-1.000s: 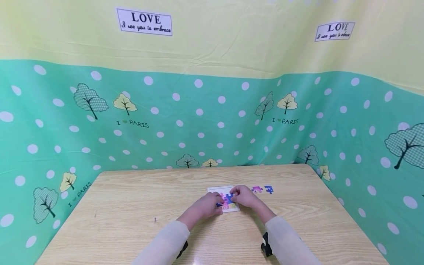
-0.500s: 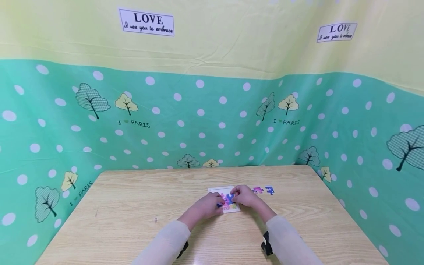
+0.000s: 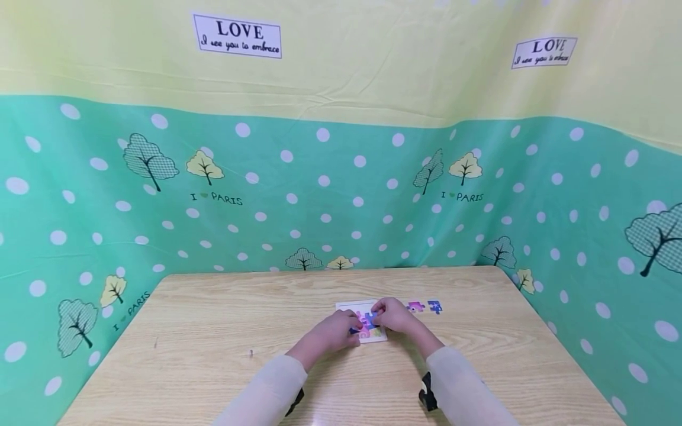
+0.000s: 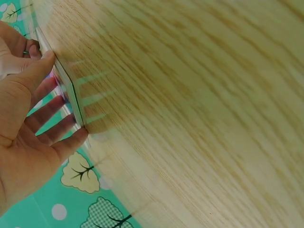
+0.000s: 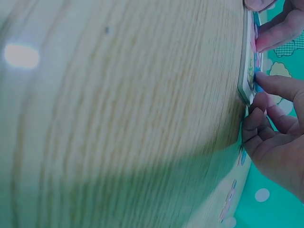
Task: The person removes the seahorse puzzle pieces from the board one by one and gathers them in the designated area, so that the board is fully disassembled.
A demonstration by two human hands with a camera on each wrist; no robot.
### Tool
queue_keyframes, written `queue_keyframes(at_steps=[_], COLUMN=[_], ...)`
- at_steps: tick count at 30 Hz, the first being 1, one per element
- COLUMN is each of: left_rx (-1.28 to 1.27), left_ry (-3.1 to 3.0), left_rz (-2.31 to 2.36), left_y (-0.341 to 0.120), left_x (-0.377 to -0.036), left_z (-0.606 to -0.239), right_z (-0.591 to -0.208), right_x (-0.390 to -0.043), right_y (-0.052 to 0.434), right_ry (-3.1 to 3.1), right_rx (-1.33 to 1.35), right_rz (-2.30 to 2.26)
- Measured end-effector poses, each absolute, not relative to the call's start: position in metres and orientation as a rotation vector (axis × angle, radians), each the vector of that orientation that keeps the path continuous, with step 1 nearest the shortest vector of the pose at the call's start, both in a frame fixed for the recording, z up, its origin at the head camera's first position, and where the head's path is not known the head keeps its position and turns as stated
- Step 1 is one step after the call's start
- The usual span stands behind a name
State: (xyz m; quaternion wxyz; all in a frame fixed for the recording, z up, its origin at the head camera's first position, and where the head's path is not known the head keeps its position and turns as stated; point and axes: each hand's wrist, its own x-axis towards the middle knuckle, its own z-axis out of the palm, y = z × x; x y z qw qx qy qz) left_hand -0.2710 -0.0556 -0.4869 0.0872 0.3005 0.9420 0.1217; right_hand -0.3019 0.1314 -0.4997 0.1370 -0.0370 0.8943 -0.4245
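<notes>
A white-framed jigsaw puzzle board (image 3: 346,305) lies flat on the table, with pink, blue and yellow pieces in it. My left hand (image 3: 334,328) holds its left part; in the left wrist view the thumb meets the board's edge (image 4: 71,88) and the fingers spread along it. My right hand (image 3: 395,314) pinches a blue puzzle piece (image 3: 371,321) over the board's right side, thumb and forefinger close together in the right wrist view. The fingers cover parts of the picture.
Right of the board lie a loose pink puzzle piece (image 3: 415,307) and a loose blue one (image 3: 435,307). A tiny dark object (image 3: 251,353) is on the wooden table (image 3: 213,307) to the left. A green and yellow curtain (image 3: 298,177) hangs behind and beside the table.
Both hands stay almost in place at the board. The whole head view shifts slightly to the right; the loose pieces have not moved on the table.
</notes>
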Motion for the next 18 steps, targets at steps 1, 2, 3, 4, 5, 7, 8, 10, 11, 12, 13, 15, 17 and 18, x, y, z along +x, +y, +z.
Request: queue_keyframes(at_steps=[1,2,3,4,5,7,8,10,11,12,13,15,17,18], left_rx=[0.895,0.895,0.896,0.897,0.897,0.894,0.892,0.887,0.883,0.883,0.881,0.881,0.879,0.881], left_ry=[2.805,2.807,2.808,2.809,2.809,2.808,2.809,2.81,2.811,2.813,2.815,2.816,2.812,2.812], left_rz=[0.358,0.355,0.351,0.347,0.348,0.35,0.354,0.362,0.368,0.368,0.368,0.369,0.375,0.375], left_y=[-0.0552,-0.055,-0.0548,-0.0546,-0.0544,-0.0542,-0.0543,-0.0545,-0.0545,-0.0546,-0.0546,-0.0546,-0.0545,-0.0547], left_x=[-0.2707,-0.2706,-0.2705,-0.2704,-0.2703,-0.2702,-0.2703,-0.2703,-0.2702,-0.2701,-0.2701,-0.2699,-0.2699,-0.2701], left_z=[-0.4869,-0.4867,-0.4866,-0.4866,-0.4864,-0.4859,-0.4859,-0.4858,-0.4859,-0.4858,-0.4861,-0.4867,-0.4873,-0.4876], right_z=[-0.4996,-0.4996,-0.4996,-0.4998,-0.5002,-0.5009,-0.5012,-0.5016,-0.5014,-0.5012,-0.5012,-0.5015,-0.5019,-0.5022], right_x=[-0.3017,-0.3017,-0.3016,-0.3016,-0.3018,-0.3017,-0.3016,-0.3013,-0.3008,-0.3004,-0.3002,-0.2999,-0.2999,-0.3002], right_y=[0.1311,0.1309,0.1307,0.1305,0.1304,0.1299,0.1298,0.1291,0.1288,0.1285,0.1282,0.1277,0.1277,0.1277], right_ry=[2.588,2.586,2.585,2.585,2.586,2.582,2.578,2.572,2.57,2.567,2.564,2.564,2.564,2.565], right_rx=[-0.099,-0.092,-0.085,-0.077,-0.072,-0.052,-0.046,-0.031,-0.026,-0.019,-0.016,-0.011,-0.007,-0.004], right_rz=[-1.23,-1.235,-1.241,-1.245,-1.248,-1.259,-1.266,-1.275,-1.279,-1.283,-1.286,-1.293,-1.298,-1.295])
